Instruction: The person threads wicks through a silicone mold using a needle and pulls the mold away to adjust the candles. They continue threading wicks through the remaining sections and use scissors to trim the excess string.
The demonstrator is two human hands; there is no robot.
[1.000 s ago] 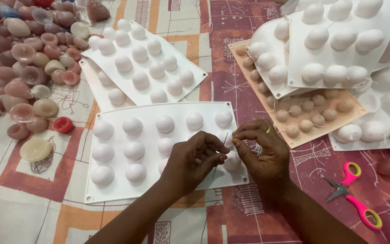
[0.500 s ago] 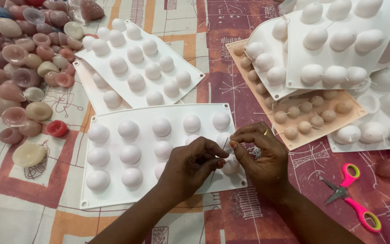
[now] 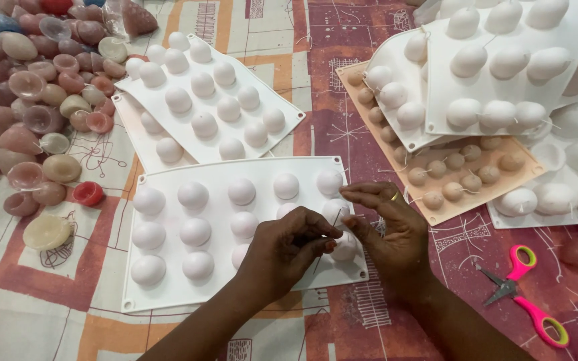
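Mould tray (image 3: 168, 294), white, domed, lies flat on worktop (image 3: 48, 321). Left hand (image 3: 287, 251) and right hand (image 3: 389, 230) both pinch a thin needle (image 3: 336, 220) over its right-hand domes. Tray judged soft, floppy, light; grip by rim.
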